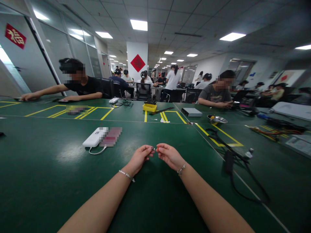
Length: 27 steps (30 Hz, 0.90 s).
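My left hand (141, 157) and my right hand (168, 155) meet over the green table (60, 181), fingertips nearly touching. Both hands are closed in a pinch on a tiny pale part (155, 149) held between them; it is too small to name. Each wrist wears a thin bracelet. A white power bank (93, 137) with a short cable lies to the left of my hands, apart from them.
A black cable and adapter (229, 160) lie to the right. Farther back sit a yellow tray (149, 107), a grey box (191, 112) and a metal dish (217, 119). One person (80, 84) works across the table on the left, another person (217, 90) on the right.
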Tool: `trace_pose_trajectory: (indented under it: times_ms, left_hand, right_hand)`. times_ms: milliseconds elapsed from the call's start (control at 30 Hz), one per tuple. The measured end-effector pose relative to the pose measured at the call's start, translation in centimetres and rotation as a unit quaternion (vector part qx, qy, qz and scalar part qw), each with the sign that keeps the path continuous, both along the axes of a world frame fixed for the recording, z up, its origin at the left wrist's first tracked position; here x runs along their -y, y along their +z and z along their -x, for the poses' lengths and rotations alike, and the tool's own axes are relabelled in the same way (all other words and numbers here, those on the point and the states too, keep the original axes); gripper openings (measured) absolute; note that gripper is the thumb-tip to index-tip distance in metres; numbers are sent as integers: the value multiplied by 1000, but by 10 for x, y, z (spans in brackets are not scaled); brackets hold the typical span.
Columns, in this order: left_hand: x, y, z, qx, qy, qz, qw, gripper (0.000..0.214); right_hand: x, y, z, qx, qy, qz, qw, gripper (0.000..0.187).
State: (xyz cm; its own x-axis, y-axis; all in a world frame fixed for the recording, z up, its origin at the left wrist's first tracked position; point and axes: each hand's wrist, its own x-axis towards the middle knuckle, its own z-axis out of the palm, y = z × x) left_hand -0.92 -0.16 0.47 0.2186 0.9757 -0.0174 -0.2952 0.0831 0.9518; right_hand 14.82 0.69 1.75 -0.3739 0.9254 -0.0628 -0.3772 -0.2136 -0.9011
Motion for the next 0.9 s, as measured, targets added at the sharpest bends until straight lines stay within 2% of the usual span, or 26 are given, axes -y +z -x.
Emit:
trace_pose_trajectory:
  times_ms: [300, 567, 767, 900]
  left_hand:
    - [-1, -2, 1, 34, -21, -14, 999, 22]
    - [-1, -4, 0, -2, 4, -14, 1000, 24]
    - [-4, -8, 0, -2, 0, -15, 1000, 28]
    - [-3, -5, 0, 20, -4, 5, 1000, 24]
  right_hand:
    - [-1, 1, -1, 10, -12, 2, 1000, 18]
    - [-1, 1, 2, 20, -3, 26, 999, 29]
    - [-2, -3, 0, 4, 0, -1, 1000, 19]
    - [-2, -4, -1, 2, -10, -3, 1000, 21]
